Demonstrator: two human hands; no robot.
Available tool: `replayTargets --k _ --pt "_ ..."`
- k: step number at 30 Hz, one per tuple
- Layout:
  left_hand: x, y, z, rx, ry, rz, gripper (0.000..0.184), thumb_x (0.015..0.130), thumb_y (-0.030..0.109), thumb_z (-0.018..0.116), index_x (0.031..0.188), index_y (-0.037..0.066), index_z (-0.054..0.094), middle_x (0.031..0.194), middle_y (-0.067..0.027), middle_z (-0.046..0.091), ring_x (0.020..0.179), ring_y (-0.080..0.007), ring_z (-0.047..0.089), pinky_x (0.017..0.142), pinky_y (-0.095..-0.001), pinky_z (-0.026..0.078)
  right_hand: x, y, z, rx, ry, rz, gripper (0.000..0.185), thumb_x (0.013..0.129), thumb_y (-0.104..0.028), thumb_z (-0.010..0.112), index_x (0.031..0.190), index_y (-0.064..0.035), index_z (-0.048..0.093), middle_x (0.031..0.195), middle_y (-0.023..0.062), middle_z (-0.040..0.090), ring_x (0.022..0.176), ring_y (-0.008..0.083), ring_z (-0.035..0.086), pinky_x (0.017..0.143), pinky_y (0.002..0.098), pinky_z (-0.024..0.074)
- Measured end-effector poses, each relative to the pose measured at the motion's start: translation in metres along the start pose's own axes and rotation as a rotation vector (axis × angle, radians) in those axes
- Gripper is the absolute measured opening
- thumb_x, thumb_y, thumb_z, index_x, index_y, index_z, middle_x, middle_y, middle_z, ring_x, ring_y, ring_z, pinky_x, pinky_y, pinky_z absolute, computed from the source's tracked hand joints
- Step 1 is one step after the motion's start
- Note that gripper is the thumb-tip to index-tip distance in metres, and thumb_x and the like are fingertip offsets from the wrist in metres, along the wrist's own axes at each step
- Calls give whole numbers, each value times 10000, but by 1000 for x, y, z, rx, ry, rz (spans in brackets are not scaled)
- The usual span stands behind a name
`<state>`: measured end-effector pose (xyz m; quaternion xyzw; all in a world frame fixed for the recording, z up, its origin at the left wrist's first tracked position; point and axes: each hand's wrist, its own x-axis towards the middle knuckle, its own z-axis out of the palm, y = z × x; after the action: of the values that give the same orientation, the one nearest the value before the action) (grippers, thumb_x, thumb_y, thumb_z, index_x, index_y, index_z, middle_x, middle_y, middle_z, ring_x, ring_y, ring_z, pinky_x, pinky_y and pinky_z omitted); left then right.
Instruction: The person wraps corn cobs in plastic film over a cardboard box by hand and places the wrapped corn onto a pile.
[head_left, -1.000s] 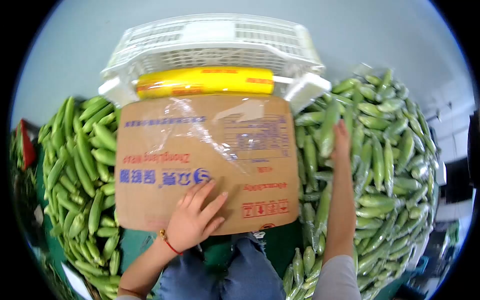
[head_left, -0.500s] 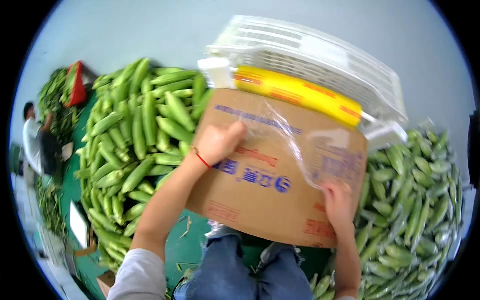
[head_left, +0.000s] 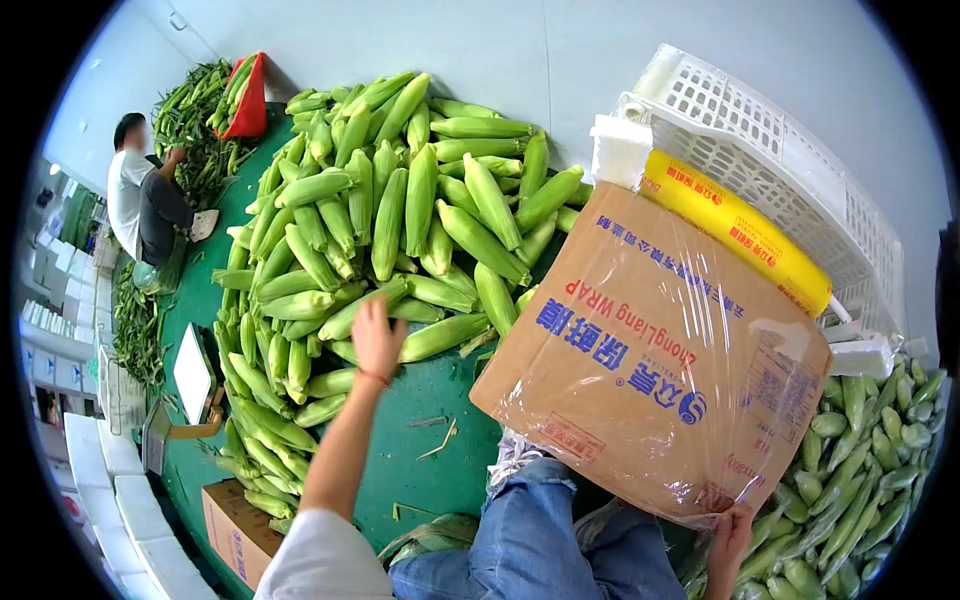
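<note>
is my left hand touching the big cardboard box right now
Apart. The head view shows corn and green floor between your left hand and the big cardboard box.

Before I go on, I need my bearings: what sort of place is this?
Probably a produce packing area: unwrapped corn is heaped on one side, film-wrapped ears on the other, and a yellow roll of wrap sits by the printed cardboard box.

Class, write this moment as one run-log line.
left hand: open, at unwrapped corn | right hand: holding clear film at carton's near edge | film: spread over carton | yellow roll: beyond carton
</note>
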<state>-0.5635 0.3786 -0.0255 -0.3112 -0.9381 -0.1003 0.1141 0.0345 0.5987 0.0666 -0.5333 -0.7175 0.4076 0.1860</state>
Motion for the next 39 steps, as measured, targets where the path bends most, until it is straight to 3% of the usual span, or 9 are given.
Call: replayTargets --k 7,13,16,21,25,29,35,37,39 --pt "47 -103 33 388 -559 -121 732 715 277 802 1337 145 439 1122 -137 649 1030 -319 630 858 -428 510 6 -46 -1 -196 -12 20 69 911 -72 549 881 -11 562 822 117 606 779 266 571 752 351 455" --pt "21 36 -76 -1147 -112 -245 635 762 60 712 1333 44 435 1135 -139 627 1012 -205 605 820 -297 495 4 -60 2 -213 9 32 77 899 -102 577 876 -30 593 818 125 607 793 313 557 763 389 436" --pt "8 148 -169 -574 -53 612 571 680 67 729 1232 72 585 1142 -122 611 1030 -273 602 852 -370 480 4 -59 7 -246 28 28 67 897 -103 582 881 -43 607 821 121 614 798 319 563 754 396 435" --pt "-30 312 -162 -540 -153 1207 602 641 230 775 1222 213 619 1035 -40 583 973 -237 555 808 -371 462 -2 -93 6 -602 25 -111 57 919 -118 558 926 -63 569 832 119 624 745 302 574 720 391 472" --pt "-36 346 -138 -578 -340 1251 583 676 267 750 1239 214 606 1091 -22 581 963 -227 555 809 -378 482 9 -92 -27 1075 13 61 106 957 -142 526 992 -43 527 939 132 639 835 279 631 767 365 515" --pt "-33 326 -127 -793 -229 1149 603 716 277 757 1273 137 571 1217 -79 556 1068 -279 557 860 -400 495 80 -120 49 -137 121 -508 377 868 -265 654 1157 -51 540 1071 101 613 999 290 573 942 425 432" --pt "-62 198 -126 -601 -558 698 221 812 127 715 983 -4 668 1167 -199 616 1102 -259 609 860 -359 521 116 -120 63 -497 183 -592 474 811 -422 662 1116 -66 591 1104 100 600 1008 283 551 868 417 393" --pt "-20 223 -159 -869 -604 97 76 811 67 691 852 4 688 960 -170 680 909 -256 678 765 -356 548 119 -120 66 -480 240 -641 423 805 -415 666 1055 -76 625 1042 81 597 968 278 548 824 413 405" --pt "34 282 -164 -903 -143 583 50 805 53 680 849 31 683 781 -131 680 699 -295 673 644 -382 554 124 -124 68 -476 280 -681 389 801 -405 669 1017 -83 643 1012 69 590 938 276 551 795 404 421"
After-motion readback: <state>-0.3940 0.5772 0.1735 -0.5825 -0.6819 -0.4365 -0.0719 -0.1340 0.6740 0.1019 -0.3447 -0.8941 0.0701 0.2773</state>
